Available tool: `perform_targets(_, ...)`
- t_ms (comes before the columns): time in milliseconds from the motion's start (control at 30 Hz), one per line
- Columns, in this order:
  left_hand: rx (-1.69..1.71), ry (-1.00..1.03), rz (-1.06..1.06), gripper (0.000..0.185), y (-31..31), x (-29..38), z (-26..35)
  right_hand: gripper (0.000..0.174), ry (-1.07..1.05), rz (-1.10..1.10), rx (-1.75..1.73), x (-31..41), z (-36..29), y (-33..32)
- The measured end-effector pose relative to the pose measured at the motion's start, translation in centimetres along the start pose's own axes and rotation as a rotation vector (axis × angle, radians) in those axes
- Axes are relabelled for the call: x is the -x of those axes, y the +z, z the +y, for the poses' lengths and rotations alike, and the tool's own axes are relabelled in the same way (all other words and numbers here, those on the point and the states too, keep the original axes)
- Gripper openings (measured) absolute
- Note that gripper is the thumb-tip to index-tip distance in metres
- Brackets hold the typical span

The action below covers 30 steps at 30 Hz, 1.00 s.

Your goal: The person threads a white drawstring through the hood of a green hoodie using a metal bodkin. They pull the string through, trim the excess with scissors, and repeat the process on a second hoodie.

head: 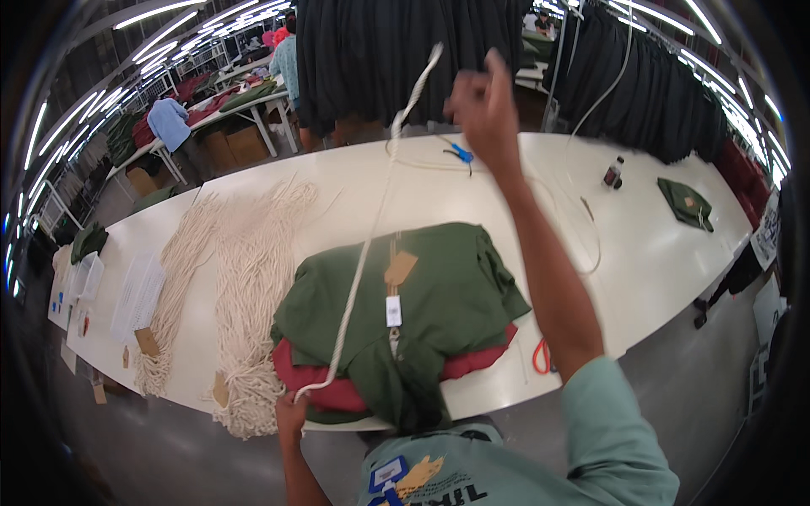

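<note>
My left hand [292,412] is shut on the lower end of a white twisted cord [354,284], at the near left corner of a garment pile. The cord runs up and away over the pile, and its far end stands in the air. My right hand [482,104] is raised beyond the pile, right of that far end and apart from it; it is blurred, with fingers partly bent. A dark green garment [455,272] lies on top of a red one [471,364]. On the green garment rest a brown paper tag [400,268] and a white label [393,310].
Bundles of cream cords [253,278] lie left on the white table [633,253], beside a white plastic basket [136,297]. Red-handled scissors [541,356], a bottle [612,173] and a folded green garment [686,202] are at right. Dark garments [405,63] hang beyond; people stand further off.
</note>
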<state>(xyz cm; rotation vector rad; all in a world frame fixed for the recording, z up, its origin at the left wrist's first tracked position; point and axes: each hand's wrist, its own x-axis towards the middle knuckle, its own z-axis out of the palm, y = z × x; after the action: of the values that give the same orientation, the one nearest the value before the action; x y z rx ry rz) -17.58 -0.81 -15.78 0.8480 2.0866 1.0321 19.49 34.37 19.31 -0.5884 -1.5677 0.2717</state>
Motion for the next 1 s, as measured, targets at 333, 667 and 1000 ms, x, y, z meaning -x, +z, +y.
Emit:
perform_targets(333, 1.280, -0.374, -0.391, 0.027, 18.2, 6.1, 16.1, 0.042, 1.059, -0.681, -0.554, 39.8, -3.5, -1.2)
perform_targets(667, 1.371, -0.346, -0.318, 0.031, 23.3, 8.7, 16.5, 0.020, 1.001, -0.531, -0.337, 36.9, -3.2, -8.7)
perform_targets(1000, -0.090, 0.872, -0.434, 0.028, 22.6, 13.9, 20.8, 0.022, 0.835, -0.636, -0.075, 35.6, -3.8, -12.4)
